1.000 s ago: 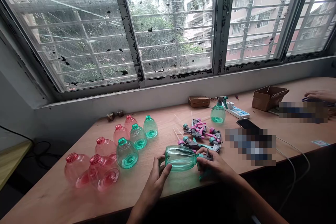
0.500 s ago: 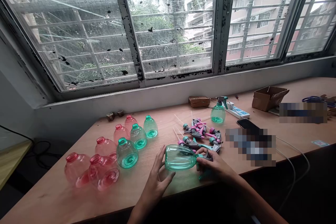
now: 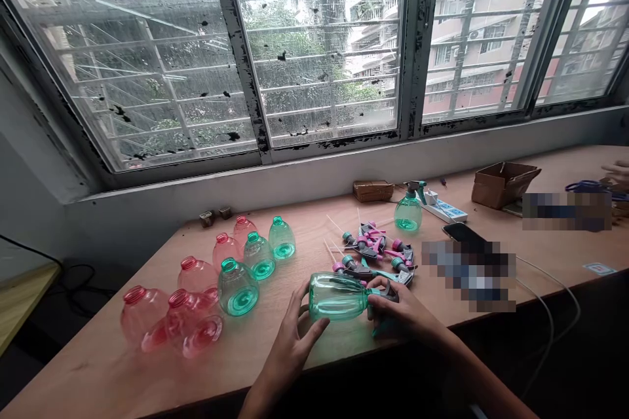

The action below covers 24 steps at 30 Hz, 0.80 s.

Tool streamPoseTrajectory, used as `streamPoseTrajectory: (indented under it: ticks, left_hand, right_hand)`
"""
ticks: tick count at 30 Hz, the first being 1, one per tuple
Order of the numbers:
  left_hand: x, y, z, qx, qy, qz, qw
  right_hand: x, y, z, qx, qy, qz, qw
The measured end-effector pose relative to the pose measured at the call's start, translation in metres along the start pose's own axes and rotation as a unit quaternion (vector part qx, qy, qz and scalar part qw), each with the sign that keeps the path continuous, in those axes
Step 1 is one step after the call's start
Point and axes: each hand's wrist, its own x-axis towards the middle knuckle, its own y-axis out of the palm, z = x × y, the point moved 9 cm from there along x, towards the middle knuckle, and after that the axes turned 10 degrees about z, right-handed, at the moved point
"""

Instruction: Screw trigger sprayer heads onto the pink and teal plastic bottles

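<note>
A clear green spray bottle [image 3: 337, 296] lies on its side in the air above the table's front edge, its base to the left. My left hand [image 3: 299, 327] curves around the base, with fingers behind and the thumb along the lower side. At the neck, my right hand [image 3: 393, 304] is closed on the grey and teal trigger sprayer [image 3: 388, 291], which its fingers partly hide. Just behind the bottle lies a heap of loose trigger sprayers [image 3: 368, 245], pink, teal and grey, with thin tubes. Open green bottles [image 3: 239, 288] and red bottles [image 3: 142, 314] stand to the left.
An assembled green spray bottle [image 3: 407, 213] stands at the back by a white power strip [image 3: 447, 208]. To the right are a phone [image 3: 464, 236], cables and an open cardboard box [image 3: 504, 184]. Another person's hand [image 3: 616, 171] shows at the right edge, near blue-handled scissors [image 3: 590, 187].
My left thumb has come up slightly against the bottle, which is nearly still. Another person's hand has appeared at the far right edge.
</note>
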Motion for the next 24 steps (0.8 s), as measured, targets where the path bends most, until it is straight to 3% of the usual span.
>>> streamPoseTrajectory:
  ticks: [7, 24]
  left_hand:
    - [-0.0023, 0.0005, 0.0019, 0.016, 0.011, 0.0, 1.0]
    - [0.0005, 0.0013, 0.0017, -0.077, -0.006, 0.012, 0.997]
  right_hand:
    - [0.0008, -0.0019, -0.0028, -0.004, -0.004, 0.002, 1.0]
    - [-0.0002, -0.0024, -0.0049, 0.003, 0.006, 0.0, 1.0]
